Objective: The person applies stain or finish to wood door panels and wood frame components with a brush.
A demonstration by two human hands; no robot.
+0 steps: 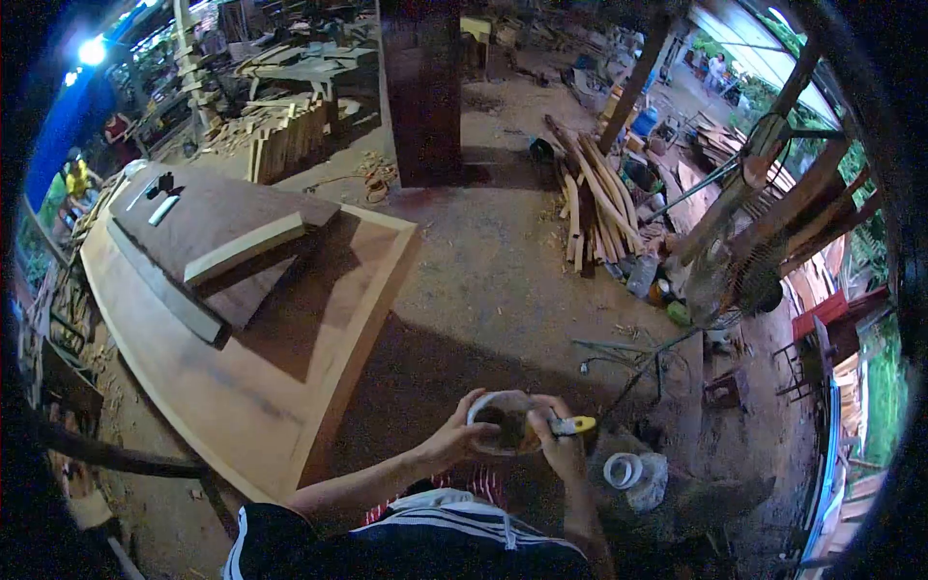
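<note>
In front of my body, my left hand (465,435) is wrapped round the side of a round whitish tub (500,398). The inside of the tub looks dark, and I cannot make out its contents. My right hand (555,441) is closed at the tub's right side around what looks like a paintbrush. The brush's yellow handle end (583,423) sticks out to the right, while its other end is hidden by the fingers and tub. Below and right of that hand stands an open white container (623,471) beside a clear plastic bag or jug (650,483).
To the left lies a large framed wooden panel (261,387), bearing a dark board (246,217) and a loose wood block (244,249). A dark post (422,97) rises ahead. Curved wood strips (599,193) and a standing fan (739,275) are at right. Two people are at far left.
</note>
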